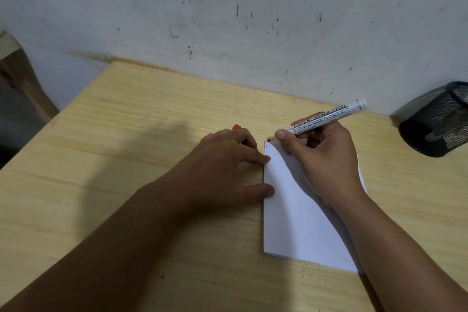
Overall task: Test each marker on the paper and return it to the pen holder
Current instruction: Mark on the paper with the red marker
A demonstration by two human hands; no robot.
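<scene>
One marker (pixel 329 116), white-barrelled with black print, is gripped in the right hand (pixel 321 159), fingers curled round it, its red tip at the far left corner of the one sheet of paper (pixel 298 223). A short mark shows there. The left hand (pixel 222 167) pins the paper's left edge with thumb and forefinger and curls round one red cap (pixel 236 126). One black mesh pen holder (pixel 438 119) lies tipped over near the table's (pixel 126 134) far right corner.
</scene>
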